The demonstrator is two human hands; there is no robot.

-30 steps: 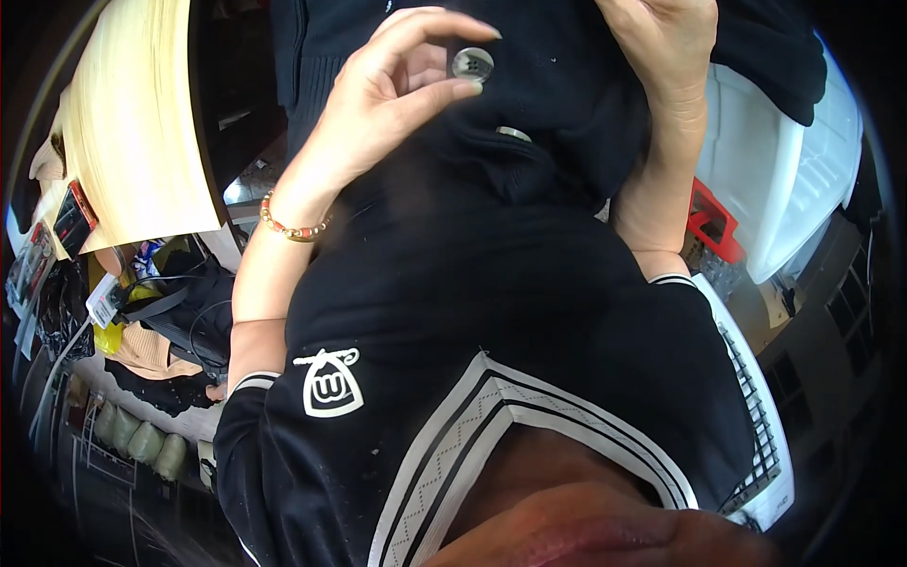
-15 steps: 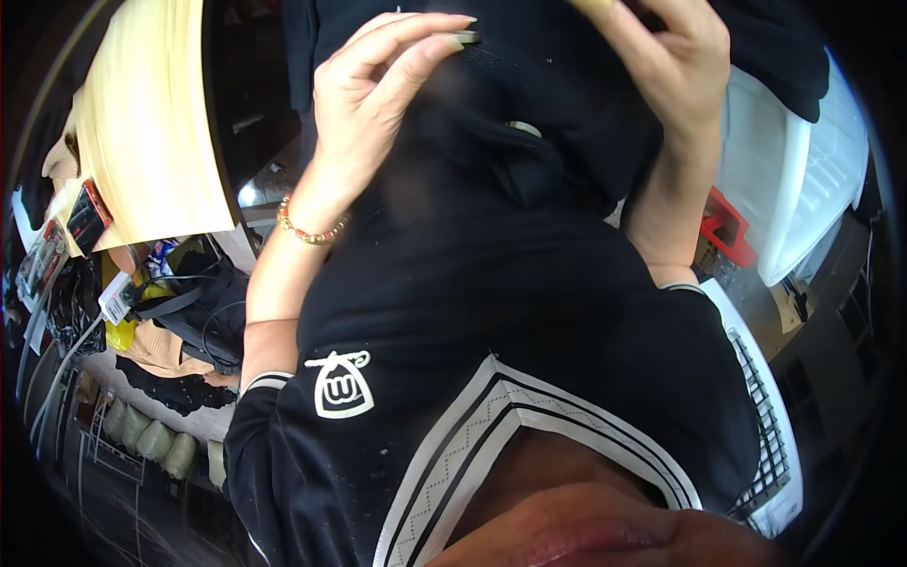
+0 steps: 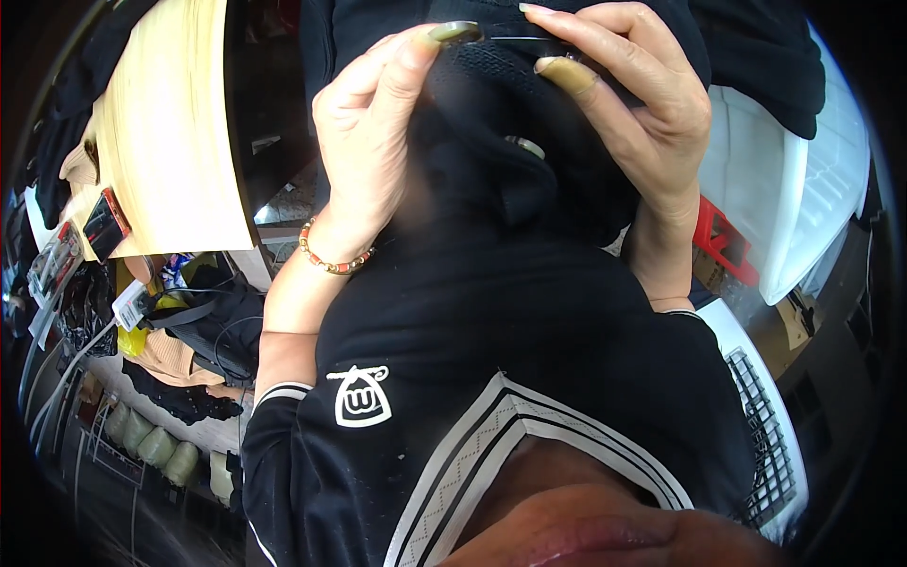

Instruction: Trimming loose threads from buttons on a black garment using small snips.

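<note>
A black garment (image 3: 501,170) is held up close in front of me, with a pale button (image 3: 524,146) showing on it. My left hand (image 3: 373,142), a beaded bracelet on its wrist, pinches the fabric's upper edge between thumb and fingers. My right hand (image 3: 628,104) grips the same edge from the right, fingers curled over the cloth. A thin dark line, perhaps a thread or needle (image 3: 515,39), runs between the fingertips of both hands; I cannot tell which. My black top with a white emblem (image 3: 361,397) fills the lower frame.
A pale wooden tabletop (image 3: 165,142) lies at the left. Below it sit clothes, cables and small items (image 3: 161,321). A white plastic bin (image 3: 803,189) and a red object (image 3: 723,241) are at the right, a white lattice basket (image 3: 765,425) lower right.
Both hands have drawn closer together at the top of the garment, and the fabric has come nearer. The round button seen between the left fingers earlier is no longer pinched there.
</note>
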